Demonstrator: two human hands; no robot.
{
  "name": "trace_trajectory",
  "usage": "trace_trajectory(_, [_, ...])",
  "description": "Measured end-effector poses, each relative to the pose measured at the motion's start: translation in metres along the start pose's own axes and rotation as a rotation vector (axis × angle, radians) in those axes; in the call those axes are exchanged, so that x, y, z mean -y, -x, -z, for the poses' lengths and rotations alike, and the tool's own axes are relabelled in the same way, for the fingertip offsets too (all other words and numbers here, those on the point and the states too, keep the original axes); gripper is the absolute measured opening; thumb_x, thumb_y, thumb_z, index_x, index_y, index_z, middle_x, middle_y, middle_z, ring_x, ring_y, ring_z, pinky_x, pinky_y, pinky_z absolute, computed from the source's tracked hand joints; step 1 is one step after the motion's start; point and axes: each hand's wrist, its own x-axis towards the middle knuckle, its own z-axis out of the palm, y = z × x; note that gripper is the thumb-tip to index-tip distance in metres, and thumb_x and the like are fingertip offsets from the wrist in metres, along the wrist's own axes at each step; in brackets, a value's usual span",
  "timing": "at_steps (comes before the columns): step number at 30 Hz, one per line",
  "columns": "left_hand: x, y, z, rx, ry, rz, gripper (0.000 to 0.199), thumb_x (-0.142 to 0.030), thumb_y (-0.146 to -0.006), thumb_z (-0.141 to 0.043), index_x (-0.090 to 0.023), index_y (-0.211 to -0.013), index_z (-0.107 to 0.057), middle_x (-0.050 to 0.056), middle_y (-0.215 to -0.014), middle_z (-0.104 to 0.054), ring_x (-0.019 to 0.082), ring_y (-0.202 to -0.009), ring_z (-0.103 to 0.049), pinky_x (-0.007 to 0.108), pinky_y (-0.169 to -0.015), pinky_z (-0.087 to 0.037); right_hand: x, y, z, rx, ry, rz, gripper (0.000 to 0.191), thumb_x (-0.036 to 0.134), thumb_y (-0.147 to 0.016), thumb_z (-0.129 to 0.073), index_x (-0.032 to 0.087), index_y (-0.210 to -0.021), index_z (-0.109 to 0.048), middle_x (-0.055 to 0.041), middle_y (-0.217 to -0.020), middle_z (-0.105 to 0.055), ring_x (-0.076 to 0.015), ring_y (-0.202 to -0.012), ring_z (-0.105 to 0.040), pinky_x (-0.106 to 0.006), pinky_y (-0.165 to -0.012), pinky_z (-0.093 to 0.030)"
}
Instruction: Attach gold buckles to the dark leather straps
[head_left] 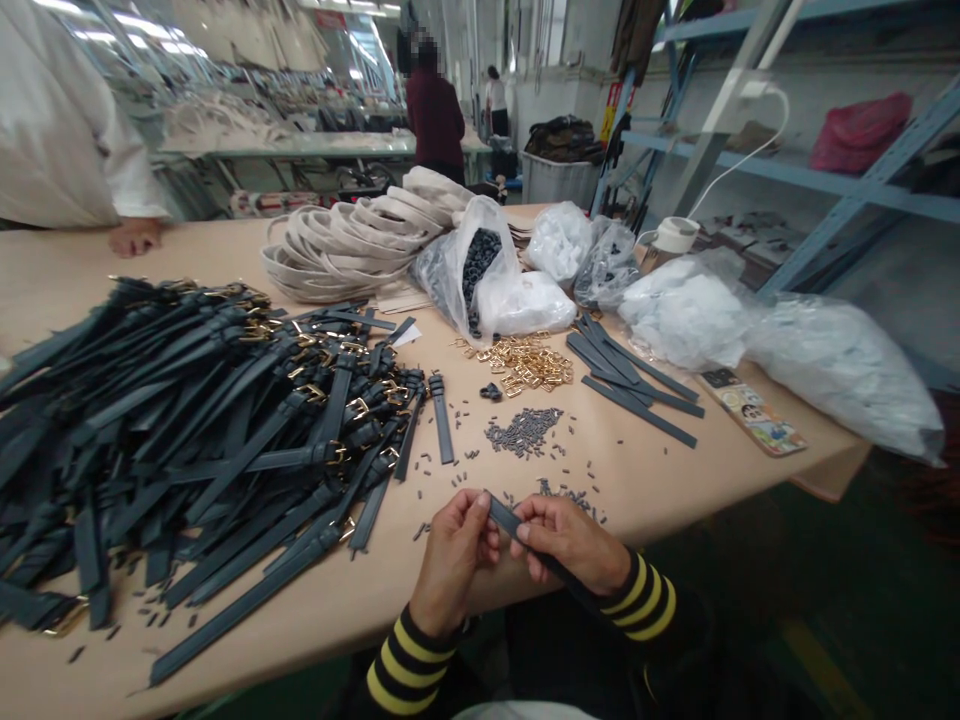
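A dark strap [504,516] stretches between my two hands at the table's front edge. My left hand [459,545] pinches its end between thumb and fingers. Further along, my right hand [571,540] is closed around the same strap, whose tail hangs down by my right sleeve. Just beyond my hands lie small dark cylindrical pieces [525,432], loose and in a heap. Behind them is a pile of gold buckles [529,364], with a few small black loops [491,392] beside it. One finished-looking strap with a buckle [442,425] lies left of the pieces.
A large heap of buckled straps [195,420] covers the left side. Behind stand beige strap coils [360,240] and a plastic bag of black loops [480,260]. Flat straps [630,375] and white bags [690,310] lie right. A co-worker's hand [135,236] rests on the far left.
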Motion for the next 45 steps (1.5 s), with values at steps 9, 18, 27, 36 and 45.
trace_trajectory(9, [-0.003,-0.009,0.005,-0.035,-0.104,-0.018,0.028,-0.04,-0.075,-0.055,-0.015,-0.064,-0.051,-0.006,-0.047,-0.05,0.005,-0.035,-0.044,0.015,-0.035,-0.037,-0.006,-0.001,0.002,-0.023,-0.116,-0.152,0.036,0.042,-0.07,-0.063,0.012,-0.085,-0.05,-0.0078,-0.075,-0.067,-0.012,-0.053,-0.062,-0.021,-0.05,-0.047])
trace_trajectory(18, [-0.007,-0.008,0.004,-0.022,-0.089,0.007,0.028,-0.041,-0.074,-0.056,-0.015,-0.063,-0.049,-0.008,-0.041,-0.047,0.004,-0.03,-0.039,0.013,-0.031,-0.032,-0.008,-0.002,0.003,-0.028,-0.134,-0.156,0.034,0.041,-0.071,-0.062,0.012,-0.083,-0.05,-0.008,-0.075,-0.067,-0.0121,-0.055,-0.063,-0.021,-0.05,-0.048])
trace_trajectory(27, [-0.018,0.003,0.006,0.12,0.091,0.04,0.017,-0.031,-0.074,-0.058,-0.016,-0.081,-0.052,-0.006,-0.051,-0.052,0.004,-0.036,-0.043,0.012,-0.034,-0.034,-0.004,-0.002,0.003,-0.019,-0.046,-0.108,0.037,0.049,-0.076,-0.055,0.012,-0.078,-0.052,-0.0045,-0.071,-0.064,-0.0096,-0.052,-0.059,-0.022,-0.051,-0.046])
trace_trajectory(36, [-0.008,0.004,0.01,0.004,-0.246,-0.106,0.019,-0.033,-0.073,-0.058,-0.017,-0.081,-0.051,-0.008,-0.048,-0.049,0.005,-0.037,-0.043,0.013,-0.036,-0.034,-0.005,-0.002,0.001,-0.028,0.119,-0.048,0.024,0.035,-0.071,-0.061,0.015,-0.077,-0.049,0.0022,-0.063,-0.056,-0.0078,-0.047,-0.051,-0.02,-0.045,-0.043])
trace_trajectory(45, [0.003,0.009,0.005,-0.262,-0.676,-0.64,0.009,-0.022,-0.074,-0.055,-0.019,-0.081,-0.059,0.01,-0.092,-0.058,0.023,-0.089,-0.054,0.037,-0.08,-0.044,-0.006,-0.004,-0.001,-0.08,0.102,-0.017,0.027,0.039,-0.071,-0.06,0.014,-0.078,-0.051,0.0042,-0.056,-0.051,-0.0079,-0.048,-0.049,-0.019,-0.043,-0.044])
